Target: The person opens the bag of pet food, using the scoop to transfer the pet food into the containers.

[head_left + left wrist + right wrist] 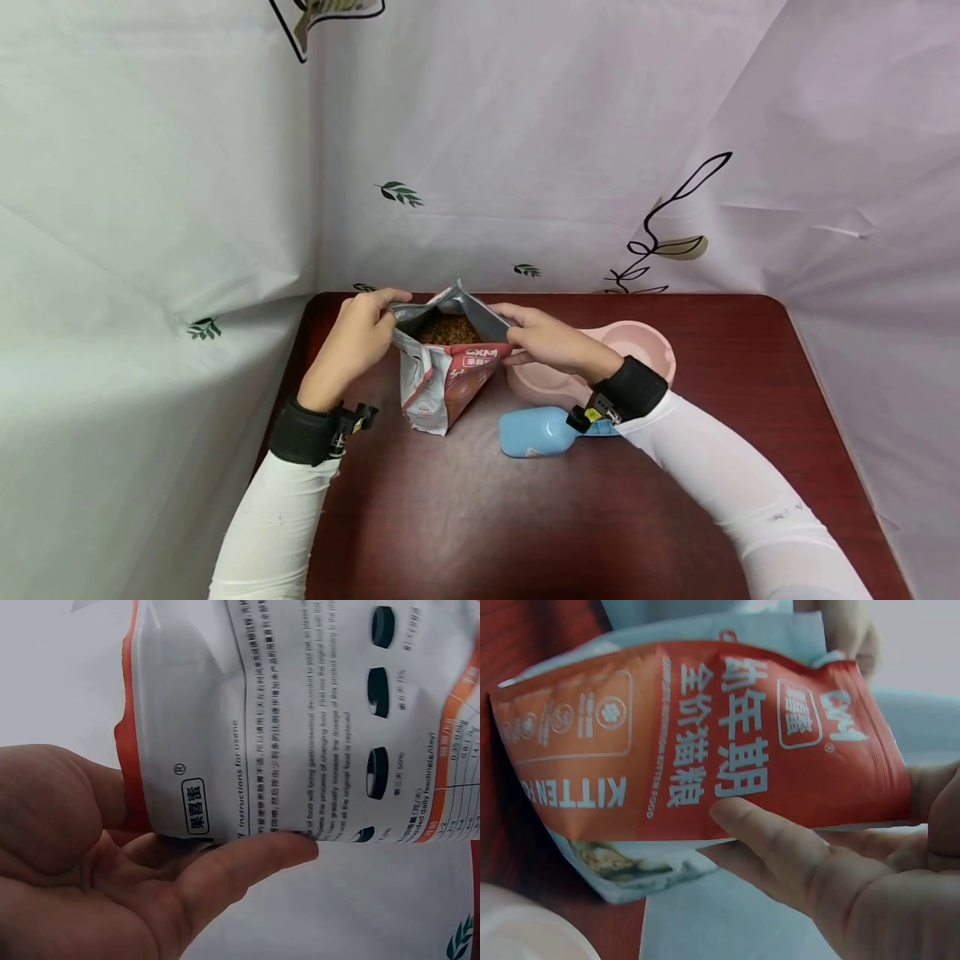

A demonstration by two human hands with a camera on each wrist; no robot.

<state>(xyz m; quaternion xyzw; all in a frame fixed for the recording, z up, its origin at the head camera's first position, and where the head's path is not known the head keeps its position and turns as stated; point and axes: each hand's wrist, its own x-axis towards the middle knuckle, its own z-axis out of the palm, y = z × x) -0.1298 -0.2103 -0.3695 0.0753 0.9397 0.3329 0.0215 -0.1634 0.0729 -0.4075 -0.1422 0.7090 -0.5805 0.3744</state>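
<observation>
A red and silver bag of kitten food (468,375) stands on the table with its mouth spread, and brown kibble (450,330) shows inside. My left hand (365,333) grips the bag's left top edge. At the opposite edge my right hand (555,340) pinches the rim. The left wrist view shows the bag's printed white back (292,720) against the fingers of that hand. In the right wrist view the red front panel (795,742) reads "KITTEN", with an index finger lying along it.
A pink double bowl (637,337) sits behind my right wrist, partly covered by it. In front of it lies a blue scoop (536,432), its handle passing under that wrist. The dark red table (540,525) meets a white patterned cloth (525,150) at the back.
</observation>
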